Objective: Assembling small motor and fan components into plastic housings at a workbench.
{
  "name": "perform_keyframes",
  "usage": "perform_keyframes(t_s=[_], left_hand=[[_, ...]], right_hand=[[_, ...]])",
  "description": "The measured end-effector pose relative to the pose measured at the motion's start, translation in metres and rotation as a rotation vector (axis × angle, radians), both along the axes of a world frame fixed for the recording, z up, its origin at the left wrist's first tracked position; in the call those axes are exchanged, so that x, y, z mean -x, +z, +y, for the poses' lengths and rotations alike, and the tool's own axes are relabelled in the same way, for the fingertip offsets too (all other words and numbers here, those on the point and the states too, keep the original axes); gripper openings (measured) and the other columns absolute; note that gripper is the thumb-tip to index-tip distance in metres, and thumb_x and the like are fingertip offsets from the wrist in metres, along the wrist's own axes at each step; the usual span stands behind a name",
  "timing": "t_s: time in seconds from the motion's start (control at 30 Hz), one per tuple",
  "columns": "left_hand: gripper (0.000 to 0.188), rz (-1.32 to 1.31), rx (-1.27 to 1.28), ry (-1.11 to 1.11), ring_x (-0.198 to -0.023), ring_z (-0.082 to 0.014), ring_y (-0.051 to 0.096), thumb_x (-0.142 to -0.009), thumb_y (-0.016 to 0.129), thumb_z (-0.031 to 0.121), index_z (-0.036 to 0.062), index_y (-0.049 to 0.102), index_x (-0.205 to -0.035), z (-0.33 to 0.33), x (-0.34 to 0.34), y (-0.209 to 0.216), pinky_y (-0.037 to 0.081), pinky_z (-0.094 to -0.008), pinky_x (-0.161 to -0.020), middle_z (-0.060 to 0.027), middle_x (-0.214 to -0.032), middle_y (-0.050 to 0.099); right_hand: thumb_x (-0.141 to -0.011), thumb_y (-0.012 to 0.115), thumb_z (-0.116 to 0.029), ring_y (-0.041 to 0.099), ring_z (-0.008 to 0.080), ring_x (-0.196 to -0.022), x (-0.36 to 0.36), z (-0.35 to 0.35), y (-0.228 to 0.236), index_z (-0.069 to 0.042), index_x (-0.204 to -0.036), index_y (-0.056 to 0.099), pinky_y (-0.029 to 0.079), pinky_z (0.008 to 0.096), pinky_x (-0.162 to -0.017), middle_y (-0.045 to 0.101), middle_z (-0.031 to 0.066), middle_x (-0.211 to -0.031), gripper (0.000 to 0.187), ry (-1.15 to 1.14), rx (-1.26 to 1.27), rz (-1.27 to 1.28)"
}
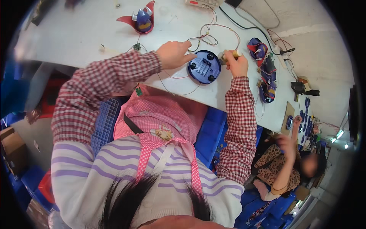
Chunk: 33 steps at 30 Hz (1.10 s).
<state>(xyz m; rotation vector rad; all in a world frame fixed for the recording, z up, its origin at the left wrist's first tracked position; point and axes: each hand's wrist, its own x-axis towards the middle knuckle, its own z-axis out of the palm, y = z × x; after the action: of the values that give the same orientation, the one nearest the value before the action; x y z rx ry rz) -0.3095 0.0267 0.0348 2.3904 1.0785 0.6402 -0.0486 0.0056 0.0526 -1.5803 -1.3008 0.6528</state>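
Note:
A round dark-blue plastic base (215, 71) with black round parts and a slotted middle lies on the white table between my hands. My left hand (173, 55) is at its left rim, thumb and fingers apart, with nothing visible in it. Just beyond the right rim, my right hand (238, 65) has its fingers closed around a short cream-coloured cylinder (236, 54); its exact kind is unclear. Thin red and black wires (207, 37) loop behind the base. Near my left wrist lies a small wired green part (136, 46), and a little green circuit board (138, 91) hangs by the table's front edge.
A blue figure with a red cape-like piece (143, 21) stands at the back left. Several similar blue toy parts (267, 72) line the right side. Cables (251, 26) run behind. Another person (284, 168) works farther right beside more blue parts on the table.

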Motion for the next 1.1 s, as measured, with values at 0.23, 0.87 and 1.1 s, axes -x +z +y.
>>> perform_keyframes(t_s=[0.23,0.87,1.1], left_hand=[[0.032,-0.038,0.332,0.164,-0.068,-0.0325,0.063,-0.083,0.054,0.022,0.0004,0.053,-0.108,-0.012,-0.021,-0.044,0.051,-0.0376,-0.063,-0.0188,-0.077,0.064],[0.032,-0.276,0.327,0.224,-0.059,-0.0332,0.061,-0.077,0.051,0.013,0.0041,0.049,-0.107,-0.017,-0.017,-0.045,0.048,-0.0388,-0.056,-0.0165,-0.067,0.062],[0.032,-0.264,0.327,0.255,-0.054,-0.0266,0.059,-0.082,0.053,0.015,0.0056,0.046,-0.112,-0.017,-0.009,-0.037,0.048,-0.0341,-0.050,-0.0134,-0.067,0.062]], right_hand=[[-0.076,0.074,-0.014,0.051,0.0109,-0.053,0.055,-0.047,0.013,0.001,-0.095,0.062,0.045,0.0211,-0.046,0.055,0.0083,-0.092,0.027,0.139,0.088,0.253],[-0.074,0.073,-0.006,0.051,0.0113,-0.058,0.091,-0.056,-0.028,-0.001,-0.090,0.062,0.043,0.0209,-0.049,0.052,0.0039,-0.082,0.020,0.181,-0.335,-0.599],[-0.075,0.072,-0.009,0.053,0.0129,-0.063,0.089,-0.045,-0.019,-0.001,-0.089,0.061,0.045,0.0241,-0.054,0.054,0.0045,-0.086,0.019,0.206,0.052,-0.369]])
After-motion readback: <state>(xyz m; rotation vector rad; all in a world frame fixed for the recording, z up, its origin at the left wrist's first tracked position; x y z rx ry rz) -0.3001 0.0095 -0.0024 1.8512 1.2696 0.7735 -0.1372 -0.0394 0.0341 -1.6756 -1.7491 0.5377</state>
